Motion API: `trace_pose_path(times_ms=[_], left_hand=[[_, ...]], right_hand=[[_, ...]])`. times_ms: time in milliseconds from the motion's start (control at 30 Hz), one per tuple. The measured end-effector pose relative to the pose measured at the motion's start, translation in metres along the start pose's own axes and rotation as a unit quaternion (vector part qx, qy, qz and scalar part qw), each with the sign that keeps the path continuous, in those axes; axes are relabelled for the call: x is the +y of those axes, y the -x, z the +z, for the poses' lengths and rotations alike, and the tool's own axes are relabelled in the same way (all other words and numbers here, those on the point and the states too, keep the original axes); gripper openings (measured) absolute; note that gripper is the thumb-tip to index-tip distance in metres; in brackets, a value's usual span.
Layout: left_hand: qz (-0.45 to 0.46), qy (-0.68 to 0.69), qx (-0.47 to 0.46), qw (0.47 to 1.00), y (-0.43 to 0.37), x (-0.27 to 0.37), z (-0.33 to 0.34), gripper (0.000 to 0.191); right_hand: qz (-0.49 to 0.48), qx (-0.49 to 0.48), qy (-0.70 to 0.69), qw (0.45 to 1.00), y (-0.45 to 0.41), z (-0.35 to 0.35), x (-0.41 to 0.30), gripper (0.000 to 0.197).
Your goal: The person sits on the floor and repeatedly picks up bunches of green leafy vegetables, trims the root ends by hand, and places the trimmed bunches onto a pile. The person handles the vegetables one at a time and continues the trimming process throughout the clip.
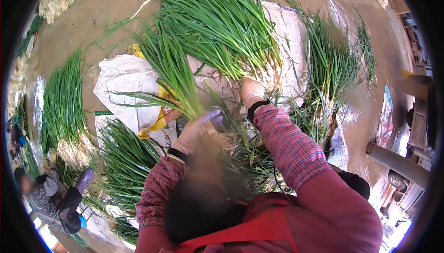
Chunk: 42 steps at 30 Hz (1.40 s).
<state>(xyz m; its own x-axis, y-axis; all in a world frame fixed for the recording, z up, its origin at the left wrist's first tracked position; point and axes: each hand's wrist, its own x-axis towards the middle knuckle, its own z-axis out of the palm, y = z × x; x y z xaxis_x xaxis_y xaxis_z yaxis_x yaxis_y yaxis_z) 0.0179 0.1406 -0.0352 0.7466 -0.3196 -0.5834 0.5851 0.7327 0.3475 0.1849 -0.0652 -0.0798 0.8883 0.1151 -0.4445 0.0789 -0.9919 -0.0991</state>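
Observation:
A bunch of green leafy stalks with white roots point(185, 93), like green onions or garlic greens, is gripped near its root end in my gloved left hand point(197, 128). The leaves point up and away from me, the roots to the right. My right hand point(251, 91), in a light glove, reaches to the white stem ends of a large pile of the same greens point(222, 27). Its fingers are hidden by the hand and stalks, so whether it grips any is unclear. The pile lies on a pale woven sack point(282, 20).
A white sack with a yellow edge point(128, 76) lies at the left, near another heap of greens point(128, 162). More greens lie at far left point(66, 104) and right point(329, 58). A co-worker point(48, 197) sits at lower left. A grey pipe point(399, 164) is at right.

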Motion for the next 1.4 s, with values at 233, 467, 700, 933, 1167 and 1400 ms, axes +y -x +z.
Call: trace_pose_path(times_ms=[233, 467, 700, 933, 1167, 1400], left_hand=[[-0.003, -0.044, 0.002, 0.999, 0.007, 0.006, -0.010, 0.042], [0.224, 0.048, 0.009, 0.973, 0.100, 0.052, 0.034, 0.028], [0.297, 0.077, -0.090, 0.948, 0.082, 0.074, 0.078, 0.038], [0.160, 0.113, -0.017, 0.981, 0.043, 0.041, -0.030, 0.045], [0.028, 0.013, 0.023, 0.999, 0.012, 0.005, -0.019, 0.023], [0.016, 0.082, 0.027, 0.996, 0.037, 0.004, -0.016, 0.020]], right_hand=[[-0.410, 0.031, 0.003, 0.911, 0.121, -0.004, -0.046, 0.014], [-0.064, 0.008, -0.230, 0.971, 0.044, 0.010, -0.047, 0.048], [-0.467, -0.154, -0.068, 0.868, 0.015, 0.118, -0.062, 0.033], [-0.022, 0.011, -0.084, 0.996, -0.011, -0.029, -0.002, 0.035], [-0.490, 0.004, 0.012, 0.872, 0.112, -0.007, -0.042, 0.026], [-0.142, -0.268, -0.355, 0.885, 0.089, 0.004, -0.055, 0.036]])
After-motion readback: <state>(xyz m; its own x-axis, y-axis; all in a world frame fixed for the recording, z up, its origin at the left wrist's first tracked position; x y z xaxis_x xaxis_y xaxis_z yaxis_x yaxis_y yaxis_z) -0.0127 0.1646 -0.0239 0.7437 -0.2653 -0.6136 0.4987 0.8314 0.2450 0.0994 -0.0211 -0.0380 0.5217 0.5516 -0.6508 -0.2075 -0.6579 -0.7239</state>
